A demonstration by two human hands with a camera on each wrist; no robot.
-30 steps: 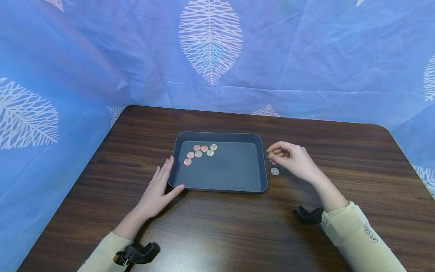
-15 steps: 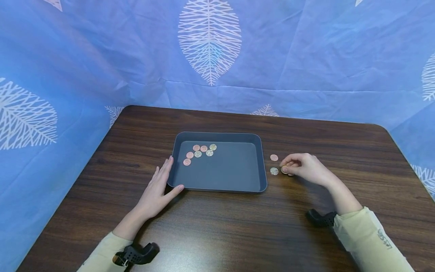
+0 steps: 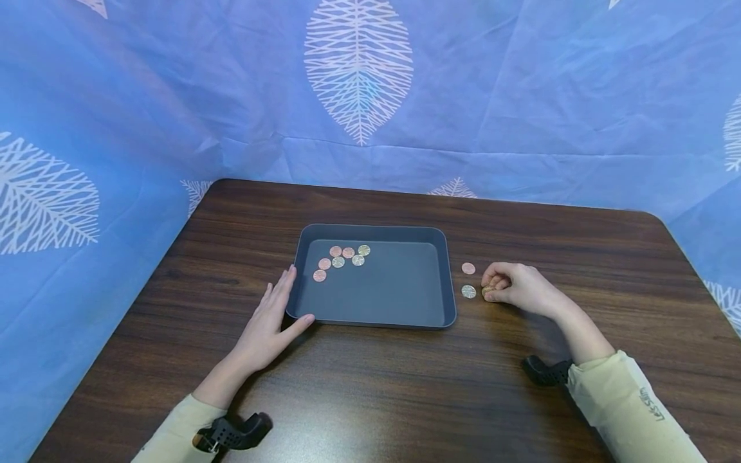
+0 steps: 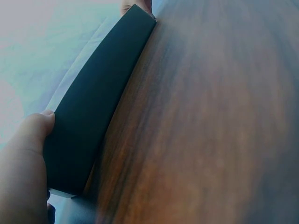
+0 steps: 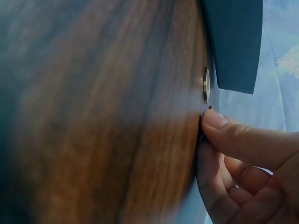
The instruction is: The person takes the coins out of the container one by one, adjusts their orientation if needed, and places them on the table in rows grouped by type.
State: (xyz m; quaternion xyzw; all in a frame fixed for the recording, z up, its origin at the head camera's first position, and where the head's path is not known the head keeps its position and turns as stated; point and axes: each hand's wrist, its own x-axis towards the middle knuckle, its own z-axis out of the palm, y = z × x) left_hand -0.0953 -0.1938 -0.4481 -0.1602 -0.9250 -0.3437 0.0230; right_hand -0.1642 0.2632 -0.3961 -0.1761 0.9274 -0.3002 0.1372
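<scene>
In the head view, my left hand [image 3: 263, 328] lies with straight fingers along the left side of a dark grey tray [image 3: 393, 308], its thumb at the front left corner. The left wrist view shows the thumb against the tray's outer wall [image 4: 93, 102]. My right hand [image 3: 521, 289] is at the table to the right of the tray, thumb and fingers pinching a gold-coloured coin [image 3: 488, 291], mostly covered by the fingertips. Just left of them lie a silver coin [image 3: 468, 292] and a copper-coloured coin [image 3: 468, 268]. Several copper, silver and gold-toned coins [image 3: 338, 262] lie flat in the tray's left half.
The tray stands on a dark wooden table [image 3: 370, 386] with a rounded far corner on each side. A blue cloth [image 3: 463, 96] with white leaf prints hangs behind the table and at its left. A black wrist device is on each arm.
My right hand has left the copper-coloured coin on the table beside the tray. It has moved right and toward me, to the gold-coloured coin. My left hand has stayed still.
</scene>
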